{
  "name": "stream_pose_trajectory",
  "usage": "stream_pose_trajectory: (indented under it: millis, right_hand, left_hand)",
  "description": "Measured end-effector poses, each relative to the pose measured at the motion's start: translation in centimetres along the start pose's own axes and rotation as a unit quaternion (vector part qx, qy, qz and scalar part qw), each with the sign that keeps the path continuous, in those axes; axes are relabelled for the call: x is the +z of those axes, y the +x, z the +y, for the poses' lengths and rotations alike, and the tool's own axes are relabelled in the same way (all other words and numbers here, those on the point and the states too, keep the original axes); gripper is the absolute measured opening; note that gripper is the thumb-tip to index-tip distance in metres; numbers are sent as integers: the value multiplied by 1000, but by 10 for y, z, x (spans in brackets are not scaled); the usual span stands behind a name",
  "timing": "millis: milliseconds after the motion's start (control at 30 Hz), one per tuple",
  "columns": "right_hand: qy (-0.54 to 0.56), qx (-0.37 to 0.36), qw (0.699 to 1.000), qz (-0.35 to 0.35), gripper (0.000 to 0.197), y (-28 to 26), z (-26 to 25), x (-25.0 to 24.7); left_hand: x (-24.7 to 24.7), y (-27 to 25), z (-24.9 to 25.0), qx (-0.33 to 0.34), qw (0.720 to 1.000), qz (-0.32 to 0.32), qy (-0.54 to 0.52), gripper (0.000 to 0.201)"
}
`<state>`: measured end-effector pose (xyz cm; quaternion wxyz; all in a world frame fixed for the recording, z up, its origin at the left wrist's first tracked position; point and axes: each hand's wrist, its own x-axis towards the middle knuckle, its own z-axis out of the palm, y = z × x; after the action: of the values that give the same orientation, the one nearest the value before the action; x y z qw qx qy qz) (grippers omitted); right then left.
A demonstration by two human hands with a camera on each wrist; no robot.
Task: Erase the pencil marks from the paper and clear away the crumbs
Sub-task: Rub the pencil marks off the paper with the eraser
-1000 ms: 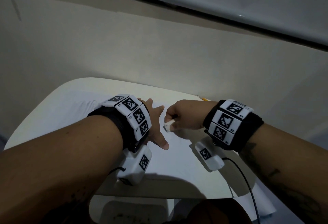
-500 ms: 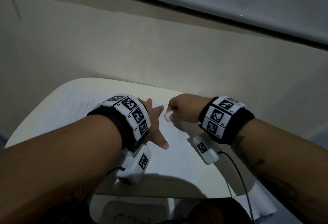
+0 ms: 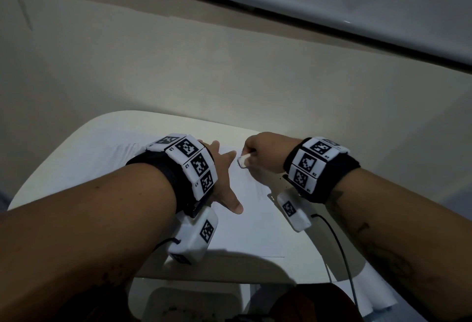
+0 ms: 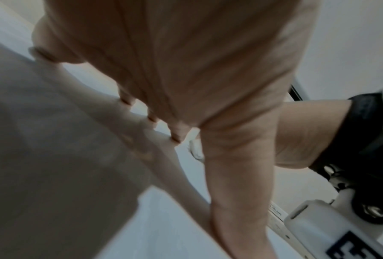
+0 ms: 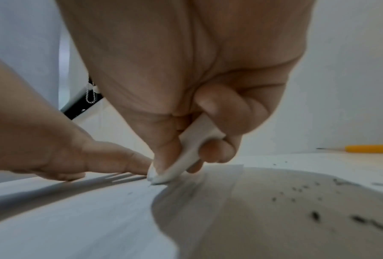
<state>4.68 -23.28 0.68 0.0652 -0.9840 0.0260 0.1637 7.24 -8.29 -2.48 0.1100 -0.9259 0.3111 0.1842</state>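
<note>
A white sheet of paper (image 3: 258, 222) lies on the small white table (image 3: 107, 132). My right hand (image 3: 258, 150) pinches a white eraser (image 3: 242, 162) between thumb and fingers, its lower tip pressed on the paper (image 5: 75, 219) near the far edge; the eraser (image 5: 186, 157) shows clearly in the right wrist view. My left hand (image 3: 224, 176) lies flat with fingers spread, pressing the sheet down just left of the eraser. Dark eraser crumbs (image 5: 314, 215) are scattered on the table to the right of the paper. Faint pencil traces remain near the eraser tip.
A yellow pencil (image 5: 370, 148) lies on the table at the far right. The table stands against a pale wall (image 3: 229, 71). A second piece of paper (image 3: 370, 293) hangs below the table's right front edge. A cable (image 3: 339, 250) runs from my right wrist camera.
My right hand with the eraser has moved away from me along the paper, toward its far edge. My left hand has stayed flat in place.
</note>
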Motion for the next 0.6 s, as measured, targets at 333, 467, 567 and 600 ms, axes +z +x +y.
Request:
stream_pose_trajectory:
  millis: [333, 467, 567, 600]
  right_hand:
    - [-21, -3, 999, -28, 24, -4, -1, -3]
    - [-5, 5, 1000, -13, 25, -4, 1, -3]
    - [-26, -1, 998, -66, 22, -13, 5, -2]
    - [-31, 0, 997, -74, 22, -14, 5, -2]
  left_hand:
    - [3, 1, 1, -1, 1000, 11, -1, 134]
    - [4, 1, 0, 0, 1000, 15, 0, 134]
    - [4, 0, 1, 1, 1000, 17, -1, 134]
    - [4, 0, 1, -1, 1000, 16, 0, 134]
